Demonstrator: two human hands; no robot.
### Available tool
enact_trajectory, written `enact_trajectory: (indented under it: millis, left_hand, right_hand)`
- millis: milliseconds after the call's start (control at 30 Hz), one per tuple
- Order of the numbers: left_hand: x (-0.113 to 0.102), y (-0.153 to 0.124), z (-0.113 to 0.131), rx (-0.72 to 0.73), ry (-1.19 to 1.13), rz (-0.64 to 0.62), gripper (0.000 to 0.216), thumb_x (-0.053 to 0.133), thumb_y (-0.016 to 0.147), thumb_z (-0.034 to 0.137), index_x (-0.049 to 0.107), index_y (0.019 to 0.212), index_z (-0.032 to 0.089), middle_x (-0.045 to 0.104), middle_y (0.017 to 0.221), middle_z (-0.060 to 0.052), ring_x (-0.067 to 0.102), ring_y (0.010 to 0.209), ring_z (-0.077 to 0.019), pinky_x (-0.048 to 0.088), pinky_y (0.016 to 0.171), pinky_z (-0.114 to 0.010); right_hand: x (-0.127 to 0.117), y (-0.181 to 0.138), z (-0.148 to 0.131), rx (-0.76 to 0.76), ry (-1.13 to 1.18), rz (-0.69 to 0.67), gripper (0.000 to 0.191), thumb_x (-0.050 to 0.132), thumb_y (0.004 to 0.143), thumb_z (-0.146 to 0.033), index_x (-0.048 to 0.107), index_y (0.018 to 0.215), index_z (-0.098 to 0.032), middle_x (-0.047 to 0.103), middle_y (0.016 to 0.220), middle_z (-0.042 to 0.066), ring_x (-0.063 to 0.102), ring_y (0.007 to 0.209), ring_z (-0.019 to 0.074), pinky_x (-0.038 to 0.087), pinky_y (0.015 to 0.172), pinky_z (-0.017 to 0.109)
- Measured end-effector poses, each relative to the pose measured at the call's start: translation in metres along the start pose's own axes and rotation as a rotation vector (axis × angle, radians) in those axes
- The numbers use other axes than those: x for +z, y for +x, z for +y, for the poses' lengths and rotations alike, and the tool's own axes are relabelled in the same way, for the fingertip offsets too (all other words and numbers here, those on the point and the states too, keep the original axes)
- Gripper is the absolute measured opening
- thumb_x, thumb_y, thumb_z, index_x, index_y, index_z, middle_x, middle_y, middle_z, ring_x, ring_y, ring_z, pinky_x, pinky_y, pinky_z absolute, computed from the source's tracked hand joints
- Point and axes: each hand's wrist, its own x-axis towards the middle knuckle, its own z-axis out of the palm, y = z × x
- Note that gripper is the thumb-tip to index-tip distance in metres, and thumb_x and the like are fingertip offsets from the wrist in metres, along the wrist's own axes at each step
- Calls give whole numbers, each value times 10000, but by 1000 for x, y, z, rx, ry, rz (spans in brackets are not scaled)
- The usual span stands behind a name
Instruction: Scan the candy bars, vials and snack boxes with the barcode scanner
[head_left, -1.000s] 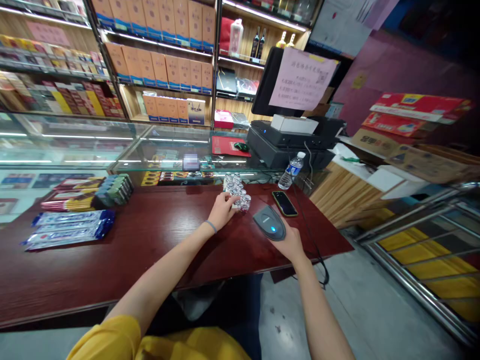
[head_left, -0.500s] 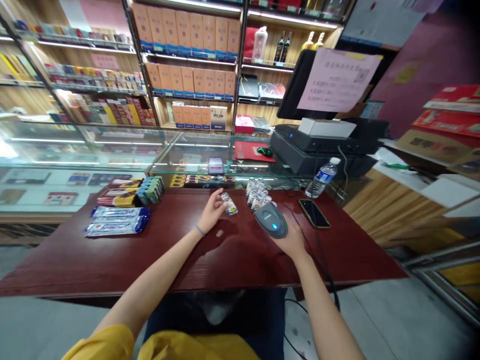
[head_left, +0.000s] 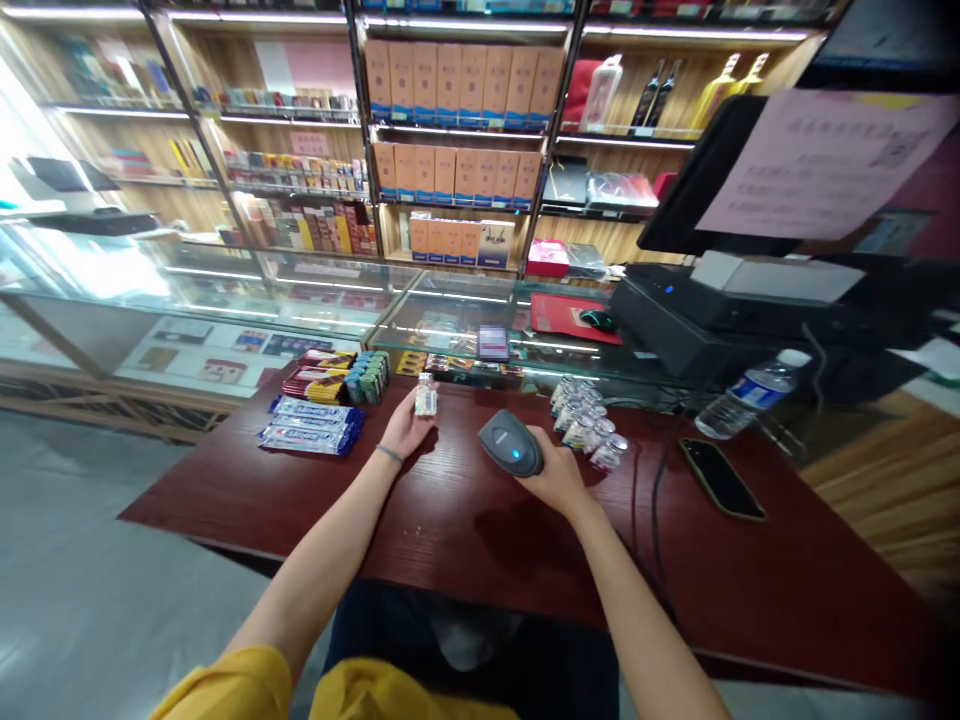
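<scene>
My left hand (head_left: 406,428) is closed around a small bottle (head_left: 426,398) with a pale label, held upright above the table. In my right hand (head_left: 556,468) is a dark grey barcode scanner (head_left: 512,443), with a blue light on its top. The scanner's head points toward the left hand, with a gap between it and the bottle. Several similar small bottles (head_left: 588,418) stand in rows just beyond and right of my right hand. The scanner's handle is mostly hidden by its head and my fingers.
Blue-and-white packets (head_left: 311,427) lie at the table's left, below dark-red and yellow packs (head_left: 321,375) and green packs (head_left: 368,375). To the right are a phone (head_left: 722,480), a water bottle (head_left: 752,397) and the scanner cable (head_left: 655,520). A glass counter (head_left: 450,310) runs behind.
The view has turned left. My left hand has tipped its bottle from slanted to upright, with the label facing me. The scanner has moved away from the standing bottles toward the left hand.
</scene>
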Motion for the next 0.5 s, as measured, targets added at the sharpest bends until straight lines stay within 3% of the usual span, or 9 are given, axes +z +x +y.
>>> enact_trajectory:
  millis: [133,333,500]
  left_hand:
    - [0,2,0,-39,-51,14,209,510,985,237,656,1110,155,701,1171,-75,678,836,-122,541,656,-231]
    - [-5,12,-2,-98,-53,-59,258,499,985,221,657,1161,117,680,813,-37,610,644,-77,454,552,-177]
    - [-6,15,-7,18,11,31,232,602,936,264,679,1116,140,718,1042,-70,656,806,-107,508,643,-196]
  right_hand:
    - [10,-5,-4,-44,-23,-91,587,714,702,-234,484,1242,-263,763,922,20,749,756,262,458,607,257]
    - [12,-12,-2,-168,-27,-122,431,668,676,-199,519,1079,-239,748,812,17,741,699,251,425,575,247]
    - [9,-13,-1,-157,-7,-61,403,633,696,-203,520,1083,-228,740,789,18,733,675,236,426,571,244]
